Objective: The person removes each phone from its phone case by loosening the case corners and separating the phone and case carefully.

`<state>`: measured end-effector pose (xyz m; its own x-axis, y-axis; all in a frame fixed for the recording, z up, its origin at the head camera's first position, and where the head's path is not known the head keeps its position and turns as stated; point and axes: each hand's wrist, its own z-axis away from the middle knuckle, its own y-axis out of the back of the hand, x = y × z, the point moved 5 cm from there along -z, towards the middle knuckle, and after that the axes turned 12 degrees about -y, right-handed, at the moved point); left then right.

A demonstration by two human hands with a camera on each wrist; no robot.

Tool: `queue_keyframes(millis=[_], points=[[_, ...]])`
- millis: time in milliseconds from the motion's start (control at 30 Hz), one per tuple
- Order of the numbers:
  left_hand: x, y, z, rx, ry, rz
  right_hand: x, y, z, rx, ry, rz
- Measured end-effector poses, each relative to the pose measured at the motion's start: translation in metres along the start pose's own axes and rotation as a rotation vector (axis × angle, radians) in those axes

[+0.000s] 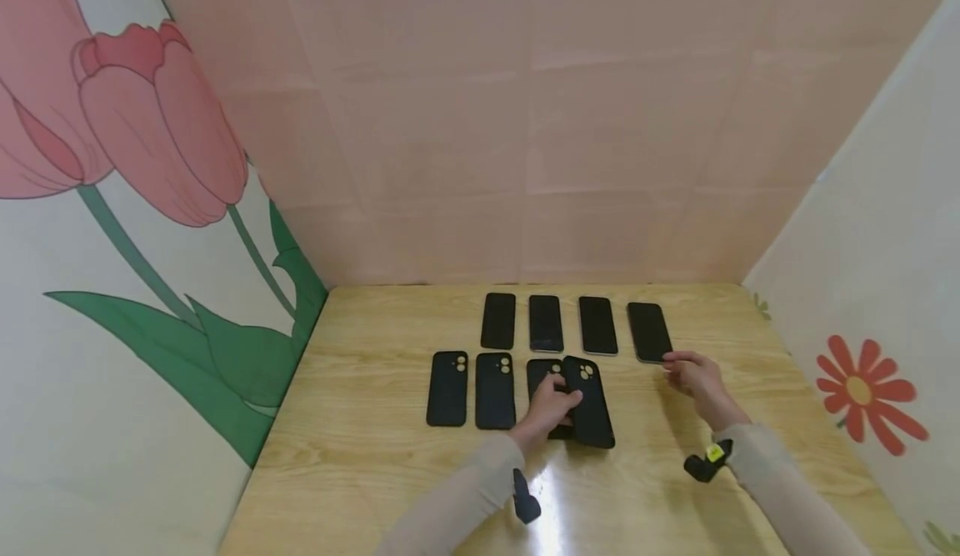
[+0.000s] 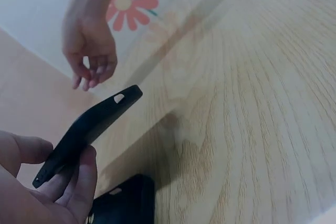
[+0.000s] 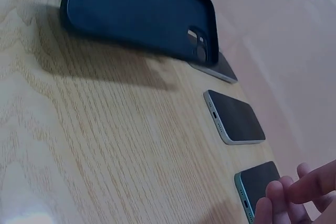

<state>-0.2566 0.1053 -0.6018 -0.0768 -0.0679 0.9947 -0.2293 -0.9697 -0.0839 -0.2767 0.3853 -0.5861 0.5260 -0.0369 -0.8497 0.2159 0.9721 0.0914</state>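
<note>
My left hand (image 1: 547, 410) pinches a black phone case (image 1: 592, 410) by its side edge, fingers beneath and thumb on top. The case is tilted above the table, and its hollow inner side (image 3: 131, 14) and camera cutout show in the right wrist view. Partly hidden behind this hand, another black case (image 1: 538, 371) lies on the table. My right hand (image 1: 697, 379), fingers loosely bent, is at the near right corner of the rightmost smartphone (image 1: 648, 331). In the right wrist view its fingers (image 3: 278, 198) overlap that phone, which has a greenish edge.
Three more dark smartphones, including the leftmost phone (image 1: 498, 321), lie in a row toward the back wall (image 1: 525, 164). Two black cases, one at the far left (image 1: 447, 389) and one beside it (image 1: 495, 391), lie nearer on the wooden table (image 1: 352, 456).
</note>
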Motion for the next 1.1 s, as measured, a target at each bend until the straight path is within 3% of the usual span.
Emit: queue_keyframes(millis=[433, 567, 767, 900, 967, 1100], points=[[-0.011, -0.025, -0.008, 0.07, -0.024, -0.079, 0.002, -0.002, 0.004, -0.001, -0.003, 0.001], [-0.014, -0.032, -0.012, 0.086, -0.004, -0.106, 0.002, -0.005, 0.006, -0.003, -0.003, -0.008], [-0.018, -0.04, -0.014, 0.034, 0.015, -0.092, 0.0, -0.011, 0.005, -0.017, 0.006, -0.002], [-0.016, -0.042, -0.013, -0.005, 0.038, -0.153, -0.001, -0.011, 0.005, -0.01, 0.016, 0.014], [-0.012, -0.042, -0.012, -0.007, 0.071, -0.169, -0.001, -0.009, 0.006, -0.006, 0.015, 0.008], [-0.009, -0.043, -0.011, -0.006, 0.073, -0.199, 0.0, -0.006, 0.005, 0.007, 0.006, 0.004]])
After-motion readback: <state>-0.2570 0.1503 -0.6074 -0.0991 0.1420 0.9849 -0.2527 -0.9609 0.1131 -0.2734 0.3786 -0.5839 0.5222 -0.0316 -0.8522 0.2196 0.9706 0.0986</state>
